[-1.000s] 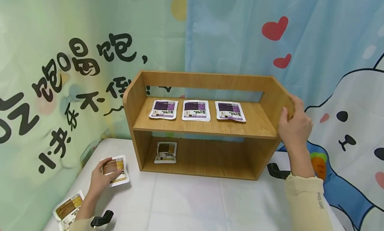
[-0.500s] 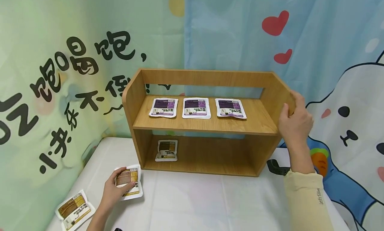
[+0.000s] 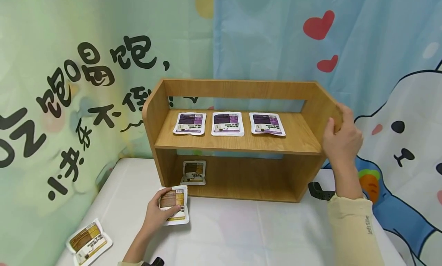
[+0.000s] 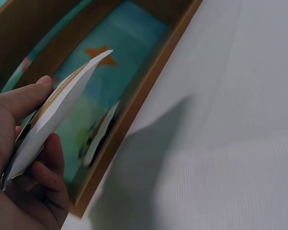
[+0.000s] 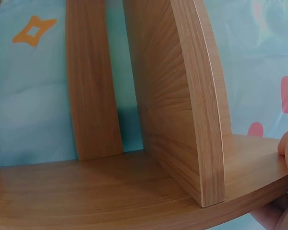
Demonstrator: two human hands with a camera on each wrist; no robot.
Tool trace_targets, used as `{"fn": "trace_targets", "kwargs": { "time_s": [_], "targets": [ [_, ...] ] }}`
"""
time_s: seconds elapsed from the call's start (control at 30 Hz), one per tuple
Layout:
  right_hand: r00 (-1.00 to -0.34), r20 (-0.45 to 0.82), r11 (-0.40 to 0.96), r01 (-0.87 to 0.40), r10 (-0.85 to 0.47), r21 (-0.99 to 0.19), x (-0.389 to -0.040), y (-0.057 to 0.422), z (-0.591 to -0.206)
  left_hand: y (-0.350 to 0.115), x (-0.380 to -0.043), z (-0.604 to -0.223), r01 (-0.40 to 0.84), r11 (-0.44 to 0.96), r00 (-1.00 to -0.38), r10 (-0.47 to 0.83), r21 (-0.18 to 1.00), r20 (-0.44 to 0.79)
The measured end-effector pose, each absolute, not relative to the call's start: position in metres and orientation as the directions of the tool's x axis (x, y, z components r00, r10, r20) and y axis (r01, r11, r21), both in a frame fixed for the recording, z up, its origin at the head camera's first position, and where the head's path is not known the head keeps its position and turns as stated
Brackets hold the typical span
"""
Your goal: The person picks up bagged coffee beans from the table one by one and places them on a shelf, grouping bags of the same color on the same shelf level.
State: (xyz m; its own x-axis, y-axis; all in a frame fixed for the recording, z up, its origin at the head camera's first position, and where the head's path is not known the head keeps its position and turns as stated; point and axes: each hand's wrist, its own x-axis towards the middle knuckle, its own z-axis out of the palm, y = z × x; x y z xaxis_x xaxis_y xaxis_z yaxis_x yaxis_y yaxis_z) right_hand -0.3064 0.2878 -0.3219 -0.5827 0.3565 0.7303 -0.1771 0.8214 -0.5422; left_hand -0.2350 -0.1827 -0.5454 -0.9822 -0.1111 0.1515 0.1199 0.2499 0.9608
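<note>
My left hand (image 3: 156,211) pinches a white-edged flat pouch (image 3: 180,200) with a brown-and-gold label, thumb on its face. It is in front of the lower left corner of a two-tier wooden shelf (image 3: 248,177). The left wrist view catches the held pouch (image 4: 62,105) edge-on, fingers curled behind it, its shadow on the white cloth. On the shelf's right side panel, my right hand (image 3: 343,141) grips the front edge, thumb inside. A similar pouch (image 3: 194,173) lies at the left of the lower tier; three purple-labelled pouches (image 3: 228,124) line the upper tier.
Another brown-and-gold pouch (image 3: 89,243) lies on the white-covered table (image 3: 228,235) at the front left. Printed curtains (image 3: 262,35) hang close behind and beside the shelf. A black wrist strap piece (image 3: 320,191) shows beside the right forearm.
My left hand has carried its pouch rightward from the table's left side to the shelf's lower left front, uncovering the pouch lying at front left. My right hand keeps its hold on the side panel.
</note>
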Motion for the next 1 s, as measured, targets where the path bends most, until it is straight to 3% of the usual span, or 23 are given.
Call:
{"fn": "trace_targets", "kwargs": {
  "time_s": [0.33,0.5,1.0],
  "targets": [
    [-0.586,0.722,0.816,-0.167,0.369,-0.553,-0.306,0.290,-0.321,-0.138,-0.251,-0.518,0.198,0.195,-0.977,-0.036,0.961,0.209],
    [-0.599,0.711,0.814,-0.162,0.368,-0.558,-0.307,0.291,-0.322,-0.123,-0.279,-0.540,0.226,0.159,-0.973,-0.017,0.961,0.232],
    [-0.598,0.725,0.822,-0.186,0.340,-0.539,-0.307,0.294,-0.320,-0.072,-0.318,-0.542,0.256,0.140,-0.966,0.085,0.957,0.246]
  ]
}}
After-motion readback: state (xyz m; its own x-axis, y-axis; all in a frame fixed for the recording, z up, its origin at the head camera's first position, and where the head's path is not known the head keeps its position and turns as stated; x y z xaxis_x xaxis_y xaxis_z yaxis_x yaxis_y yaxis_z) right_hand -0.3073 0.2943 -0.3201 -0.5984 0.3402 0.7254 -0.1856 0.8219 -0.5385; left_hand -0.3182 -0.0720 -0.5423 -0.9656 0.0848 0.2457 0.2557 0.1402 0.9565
